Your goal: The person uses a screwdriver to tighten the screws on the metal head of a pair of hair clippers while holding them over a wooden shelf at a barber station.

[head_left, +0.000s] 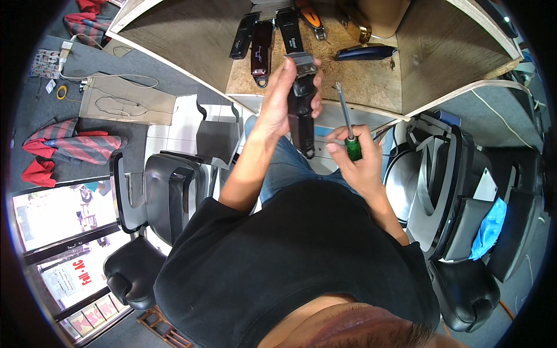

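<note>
My left hand (277, 101) grips a black hair clipper (303, 122) upright, its metal blade end at the top by my thumb and fingers. My right hand (362, 165) holds a screwdriver (353, 148) by its green handle, shaft pointing up, just right of the clipper. On the wooden shelf (371, 87) beyond my hands lie several more clippers, among them a maroon one (261, 52), a black one (241, 37), an orange one (312, 20), a gold one (355, 26) and a dark blue one (362, 52).
Black salon chairs (165, 203) stand on both sides, the right one (470, 232) with a blue cloth (487, 228). At left are a board with cables (125, 98), striped red cloths (75, 139) and a glass front (64, 209). The shelf's wooden side walls (449, 55) flank the clippers.
</note>
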Motion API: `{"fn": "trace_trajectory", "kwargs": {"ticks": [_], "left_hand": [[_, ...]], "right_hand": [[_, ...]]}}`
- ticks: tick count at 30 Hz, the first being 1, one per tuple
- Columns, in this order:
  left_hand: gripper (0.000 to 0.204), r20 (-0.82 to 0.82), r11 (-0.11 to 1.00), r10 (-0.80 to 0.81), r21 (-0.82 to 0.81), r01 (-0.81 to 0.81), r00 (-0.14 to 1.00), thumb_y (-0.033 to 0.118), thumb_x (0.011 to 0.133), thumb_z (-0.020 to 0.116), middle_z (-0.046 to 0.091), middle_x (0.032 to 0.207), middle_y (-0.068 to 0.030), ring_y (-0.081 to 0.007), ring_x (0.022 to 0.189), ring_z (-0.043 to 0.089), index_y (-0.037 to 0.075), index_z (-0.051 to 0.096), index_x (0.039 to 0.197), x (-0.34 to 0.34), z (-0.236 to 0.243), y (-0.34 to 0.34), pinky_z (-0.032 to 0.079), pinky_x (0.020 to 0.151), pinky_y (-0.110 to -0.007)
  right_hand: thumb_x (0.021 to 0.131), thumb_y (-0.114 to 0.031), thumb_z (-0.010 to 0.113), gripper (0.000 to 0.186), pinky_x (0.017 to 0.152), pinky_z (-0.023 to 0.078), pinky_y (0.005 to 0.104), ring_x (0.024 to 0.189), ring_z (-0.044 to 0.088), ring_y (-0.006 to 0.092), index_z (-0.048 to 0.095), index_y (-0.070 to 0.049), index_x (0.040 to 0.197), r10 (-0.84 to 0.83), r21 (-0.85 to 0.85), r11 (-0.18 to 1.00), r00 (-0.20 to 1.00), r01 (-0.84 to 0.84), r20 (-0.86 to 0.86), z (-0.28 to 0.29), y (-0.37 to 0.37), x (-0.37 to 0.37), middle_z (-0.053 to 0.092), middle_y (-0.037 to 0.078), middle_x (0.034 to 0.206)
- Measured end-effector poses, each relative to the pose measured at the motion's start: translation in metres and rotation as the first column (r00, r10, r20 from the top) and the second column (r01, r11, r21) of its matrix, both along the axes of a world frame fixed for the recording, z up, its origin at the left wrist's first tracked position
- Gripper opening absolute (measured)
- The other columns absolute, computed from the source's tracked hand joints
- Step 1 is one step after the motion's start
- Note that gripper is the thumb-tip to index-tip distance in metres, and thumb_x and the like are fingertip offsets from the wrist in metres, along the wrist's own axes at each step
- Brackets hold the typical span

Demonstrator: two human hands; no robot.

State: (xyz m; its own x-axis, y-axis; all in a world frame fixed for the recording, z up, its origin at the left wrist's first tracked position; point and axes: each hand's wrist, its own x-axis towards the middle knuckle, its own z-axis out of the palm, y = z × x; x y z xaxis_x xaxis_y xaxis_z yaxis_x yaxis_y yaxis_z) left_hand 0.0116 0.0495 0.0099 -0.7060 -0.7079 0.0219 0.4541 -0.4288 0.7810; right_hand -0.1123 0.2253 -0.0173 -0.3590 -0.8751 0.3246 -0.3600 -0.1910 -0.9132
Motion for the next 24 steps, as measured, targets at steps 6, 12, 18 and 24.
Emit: {"fn": "trace_trajectory", "kwargs": {"ticks": [6,12,18,24], "left_hand": [[0.061,-0.002,0.943,-0.176,-0.288,0.168,0.984,0.055,0.104,0.058,0.062,0.092,-0.0093,-0.0148,0.063,0.061,-0.002,0.057,0.126,0.027,0.011,-0.021,0.052,0.053,-0.03],[0.058,0.194,0.829,-0.115,-0.521,0.202,0.974,0.053,0.103,0.061,0.064,0.085,-0.0062,-0.0108,0.061,0.061,-0.002,0.06,0.121,0.032,0.014,-0.027,0.051,0.053,-0.026],[0.057,0.212,0.791,-0.134,-0.565,0.233,0.968,0.051,0.104,0.061,0.065,0.086,-0.0071,-0.0105,0.062,0.062,-0.003,0.061,0.121,0.035,0.014,-0.027,0.051,0.054,-0.025],[0.052,0.239,0.777,-0.177,-0.562,0.285,0.955,0.046,0.106,0.061,0.065,0.087,-0.007,-0.0103,0.062,0.062,-0.004,0.061,0.121,0.036,0.015,-0.029,0.051,0.055,-0.025]], "right_hand": [[0.093,-0.012,0.078,0.026,0.057,0.049,0.0306,0.059,0.066,0.017,0.065,0.0,0.113,-0.067,0.065,0.995,0.997,0.07,-0.045,0.02,0.012,-0.026,0.067,0.01,0.074],[0.09,-0.009,0.079,0.03,0.055,0.048,0.0323,0.058,0.063,0.0226,0.073,-0.005,0.119,-0.017,0.0,1.0,0.946,0.018,-0.322,0.037,0.011,-0.037,0.068,0.009,0.079],[0.087,-0.009,0.081,0.031,0.054,0.046,0.0322,0.056,0.06,0.0188,0.077,-0.007,0.118,-0.004,0.041,0.999,0.942,0.019,-0.336,0.039,0.013,-0.036,0.067,0.007,0.078],[0.087,-0.008,0.081,0.032,0.052,0.044,0.0318,0.055,0.057,0.0174,0.078,-0.009,0.119,-0.038,0.015,0.999,0.936,0.046,-0.35,0.041,0.013,-0.04,0.066,0.006,0.076]]}}
